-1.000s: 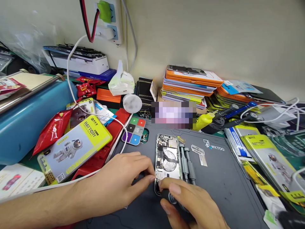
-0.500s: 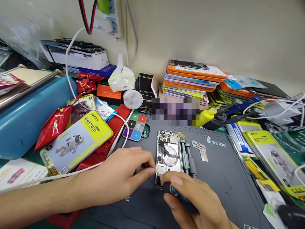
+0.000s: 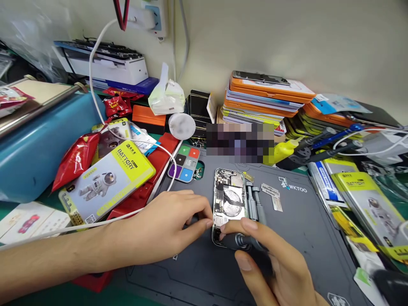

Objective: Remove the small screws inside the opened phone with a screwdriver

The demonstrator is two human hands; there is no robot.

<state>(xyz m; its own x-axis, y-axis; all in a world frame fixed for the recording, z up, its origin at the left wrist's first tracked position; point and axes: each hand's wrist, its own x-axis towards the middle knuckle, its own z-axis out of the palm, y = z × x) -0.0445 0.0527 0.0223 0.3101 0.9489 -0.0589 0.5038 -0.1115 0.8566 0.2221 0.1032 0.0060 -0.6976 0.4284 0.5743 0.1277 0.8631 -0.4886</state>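
Observation:
An opened phone lies on the grey mat, its circuit boards and a round silver coil exposed. My left hand is at the phone's lower left edge, thumb and index finger pinched together; whatever is between them is hidden. My right hand reaches over the phone's lower end, a fingertip touching inside it. A dark grey screwdriver lies across that hand under the fingers, with the thumb held apart from it. Two more grey screwdrivers lie against the phone's right side.
A razor blade lies right of the screwdrivers. A colour-block tray sits beyond my left hand. Battery packages crowd the left, and more battery boxes the right. A white cable runs by my left arm. Orange boxes are stacked behind.
My right thumb has moved down, away from the screwdriver, which now lies more sideways. My left hand keeps its pinch at the phone's edge. The whole view has shifted slightly.

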